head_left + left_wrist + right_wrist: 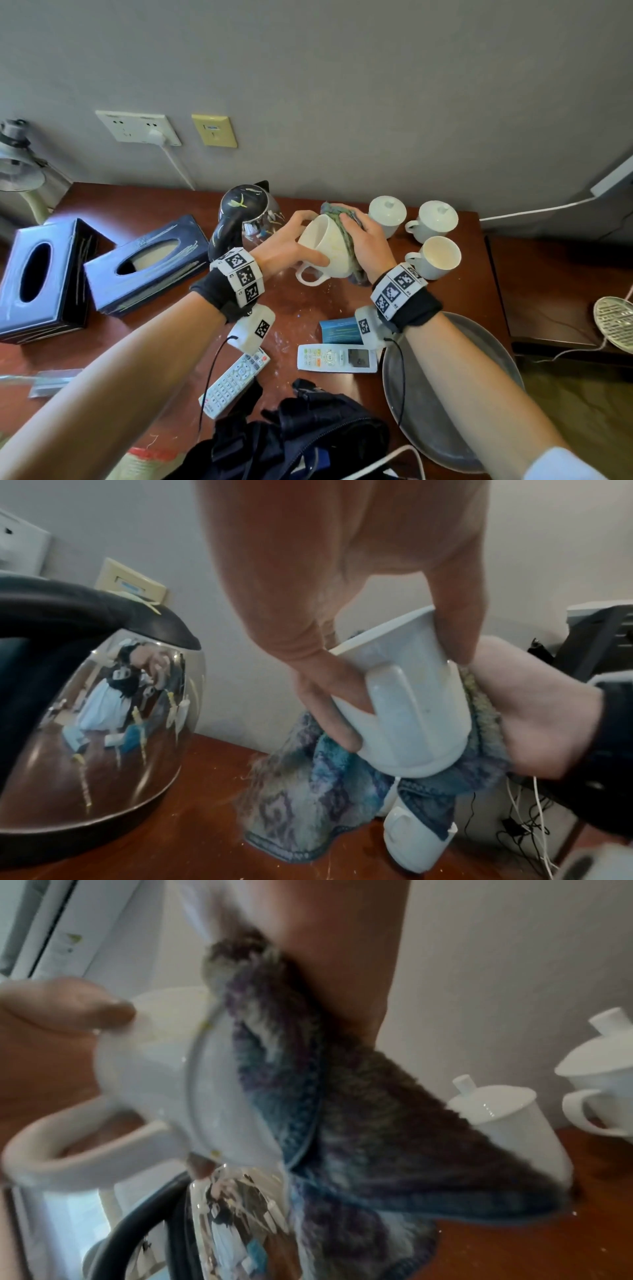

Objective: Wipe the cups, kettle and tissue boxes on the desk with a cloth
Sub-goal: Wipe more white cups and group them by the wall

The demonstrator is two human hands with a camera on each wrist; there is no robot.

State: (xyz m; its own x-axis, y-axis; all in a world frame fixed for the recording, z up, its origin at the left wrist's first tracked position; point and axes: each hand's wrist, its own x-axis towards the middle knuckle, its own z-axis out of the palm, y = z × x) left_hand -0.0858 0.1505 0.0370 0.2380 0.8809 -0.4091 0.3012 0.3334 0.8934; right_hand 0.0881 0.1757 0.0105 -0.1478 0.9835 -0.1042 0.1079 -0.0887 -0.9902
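Observation:
My left hand (291, 246) grips a white cup (325, 250) held on its side above the desk (308, 315), handle pointing down. My right hand (359, 236) holds a blue-purple cloth (342, 219) bunched against the cup's right end. The wrist views show the cup (411, 718) between thumb and fingers, with the cloth (342, 1123) draped over its base and hanging down. A shiny kettle (246, 216) stands just left of the cup. Two dark tissue boxes (41, 274) (147, 263) lie at the left. Two lidded cups (387, 212) (435, 219) and an open cup (438, 257) stand at the right.
Two remotes (236, 380) (337, 358) and a blue card (339, 330) lie on the desk below my wrists. A grey round tray (445, 394) sits under my right forearm. A black bag (301, 438) is at the near edge. The wall is close behind.

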